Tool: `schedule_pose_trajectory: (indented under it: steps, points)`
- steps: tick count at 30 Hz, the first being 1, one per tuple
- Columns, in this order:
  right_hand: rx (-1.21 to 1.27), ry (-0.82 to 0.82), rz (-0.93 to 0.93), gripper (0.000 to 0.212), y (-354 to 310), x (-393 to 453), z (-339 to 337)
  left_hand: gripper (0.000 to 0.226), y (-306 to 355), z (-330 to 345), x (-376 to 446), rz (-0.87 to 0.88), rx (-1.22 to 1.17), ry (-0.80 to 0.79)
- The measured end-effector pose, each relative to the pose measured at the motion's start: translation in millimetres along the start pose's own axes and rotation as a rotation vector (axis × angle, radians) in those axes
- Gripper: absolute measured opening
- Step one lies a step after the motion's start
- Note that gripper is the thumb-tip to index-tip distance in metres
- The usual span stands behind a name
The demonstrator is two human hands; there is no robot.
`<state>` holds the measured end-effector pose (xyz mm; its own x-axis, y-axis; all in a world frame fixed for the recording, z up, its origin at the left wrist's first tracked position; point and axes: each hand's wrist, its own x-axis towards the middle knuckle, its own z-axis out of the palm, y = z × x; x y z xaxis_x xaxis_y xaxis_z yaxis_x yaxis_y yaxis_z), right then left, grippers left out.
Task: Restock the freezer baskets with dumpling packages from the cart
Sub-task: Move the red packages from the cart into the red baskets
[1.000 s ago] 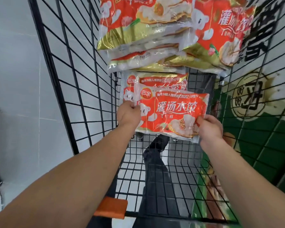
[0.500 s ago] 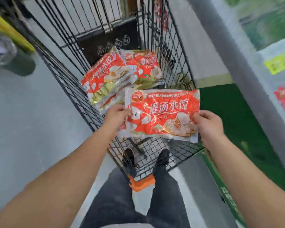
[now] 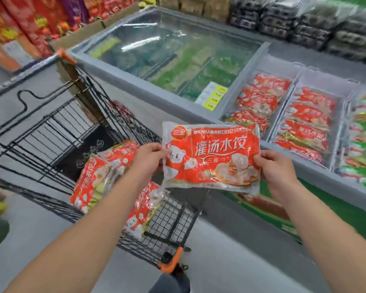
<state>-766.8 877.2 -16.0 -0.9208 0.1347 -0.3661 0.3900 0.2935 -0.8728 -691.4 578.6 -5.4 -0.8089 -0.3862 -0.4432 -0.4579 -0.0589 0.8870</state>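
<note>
Lifted clear of the cart [image 3: 76, 132] since a moment ago, the dumpling package [image 3: 211, 157] now hangs in the air beside the freezer's [image 3: 135, 85] grey rim, face up, long axis running left to right. Left hand [image 3: 150, 159] and right hand [image 3: 273, 168] pinch its short edges. Open freezer baskets [image 3: 283, 115] lie just beyond, holding red packages [image 3: 306, 125]; more packages [image 3: 97, 176] lie in the cart.

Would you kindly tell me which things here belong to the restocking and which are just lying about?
Belong to the job:
held dumpling package, in left hand and right hand
packages in the cart
cart
freezer baskets

Just lying about:
yellow price tags
dark trays on the shelf
</note>
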Motion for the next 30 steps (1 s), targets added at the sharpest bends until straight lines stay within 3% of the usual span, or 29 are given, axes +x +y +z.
schedule_pose_trajectory:
  steps: [8,15,19,23,30]
  points:
    - [0.171,0.176,-0.128,0.010,-13,-34,-161,0.012,76,119,-62,0.242,0.047,-0.152]
    - [0.231,0.279,-0.163,0.010,-3,-65,-277,0.018,104,211,-129,0.339,0.025,-0.164]
    - [0.262,0.327,-0.170,0.013,4,-76,-313,0.008,113,241,-154,0.387,0.044,-0.193]
    - [0.303,0.321,-0.164,0.014,1,-79,-329,0.022,121,259,-156,0.434,0.080,-0.190]
    - [0.325,0.355,-0.142,0.012,-7,-46,-337,0.019,134,289,-123,0.439,0.085,-0.226]
